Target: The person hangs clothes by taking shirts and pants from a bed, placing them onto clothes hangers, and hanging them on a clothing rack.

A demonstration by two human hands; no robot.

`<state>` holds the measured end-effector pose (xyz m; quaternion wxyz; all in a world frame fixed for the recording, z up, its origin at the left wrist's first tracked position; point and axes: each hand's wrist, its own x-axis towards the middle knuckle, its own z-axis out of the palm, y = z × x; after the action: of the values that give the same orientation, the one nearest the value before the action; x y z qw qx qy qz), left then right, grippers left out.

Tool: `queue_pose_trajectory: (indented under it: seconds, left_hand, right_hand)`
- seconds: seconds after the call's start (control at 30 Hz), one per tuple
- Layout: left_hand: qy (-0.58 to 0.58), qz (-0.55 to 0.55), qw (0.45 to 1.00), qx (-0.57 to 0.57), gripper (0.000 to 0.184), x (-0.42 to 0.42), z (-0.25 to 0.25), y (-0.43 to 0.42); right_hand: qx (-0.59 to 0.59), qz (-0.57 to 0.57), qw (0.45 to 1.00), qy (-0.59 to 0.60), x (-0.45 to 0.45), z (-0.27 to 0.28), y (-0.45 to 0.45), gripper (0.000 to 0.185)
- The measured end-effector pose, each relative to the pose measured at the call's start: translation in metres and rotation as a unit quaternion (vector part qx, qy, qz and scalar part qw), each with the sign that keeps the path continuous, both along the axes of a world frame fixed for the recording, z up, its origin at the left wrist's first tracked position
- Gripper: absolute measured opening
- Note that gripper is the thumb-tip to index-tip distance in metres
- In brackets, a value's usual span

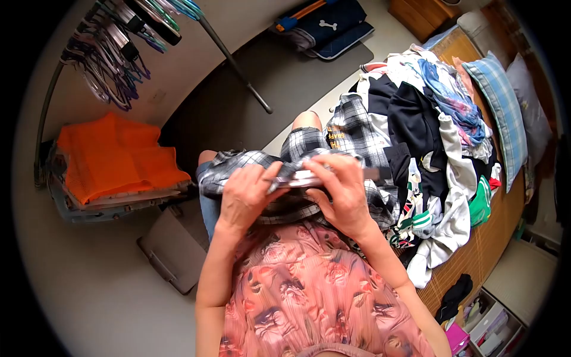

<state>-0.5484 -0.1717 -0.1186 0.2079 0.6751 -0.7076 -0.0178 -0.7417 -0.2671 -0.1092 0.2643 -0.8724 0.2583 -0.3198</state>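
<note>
A black-and-white plaid garment [238, 162] lies bunched across my lap, with yellow lettering on the part beside the clothes pile. My left hand [247, 189] grips its edge on the left, fingers closed over the cloth. My right hand [340, 189] pinches the same bunched edge, the thumb below and the fingers above. Between both hands runs a pale, shiny strip, blurred, so I cannot tell if it is cloth or something else. A brownish band [376, 174] sticks out to the right of my right hand.
A clothes pile [419, 125] covers the woven mat [464, 256] on the right, near a blue checked pillow [499, 113]. Many hangers [110, 59] hang from a metal rack [235, 62]. Orange cloth [119, 157] tops a stack at left, near a grey box [172, 250].
</note>
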Motion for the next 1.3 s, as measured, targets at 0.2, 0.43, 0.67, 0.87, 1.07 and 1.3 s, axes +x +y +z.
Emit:
queue_pose_trajectory:
  seconds: [0.2, 0.43, 0.67, 0.87, 1.07, 1.3]
  left_hand:
    - [0.08, 0.121, 0.988, -0.06, 0.038, 0.026, 0.003, 0.021]
    - [0.177, 0.164, 0.968, -0.064, 0.037, 0.045, 0.008, 0.039]
    - [0.275, 0.19, 0.94, -0.066, 0.034, 0.092, 0.028, 0.068]
    - [0.23, 0.259, 0.917, -0.199, 0.032, 0.177, 0.059, 0.114]
    - [0.185, 0.384, 0.847, -0.319, 0.035, 0.223, 0.079, 0.163]
    - [0.269, 0.246, 0.908, -0.206, 0.027, 0.218, 0.065, 0.136]
  right_hand:
    - [0.101, -0.155, 0.983, 0.019, -0.045, -0.052, -0.001, 0.041]
    - [0.33, -0.093, 0.929, 0.138, -0.033, -0.093, 0.028, 0.086]
    - [0.281, -0.063, 0.918, 0.272, 0.055, -0.09, 0.039, 0.054]
    - [0.112, 0.036, 0.993, -0.003, 0.167, 0.002, -0.02, 0.038]
    - [0.018, 0.176, 0.981, -0.075, 0.229, 0.076, -0.021, 0.042]
    - [0.148, 0.093, 0.984, 0.041, 0.211, 0.022, -0.036, 0.031]
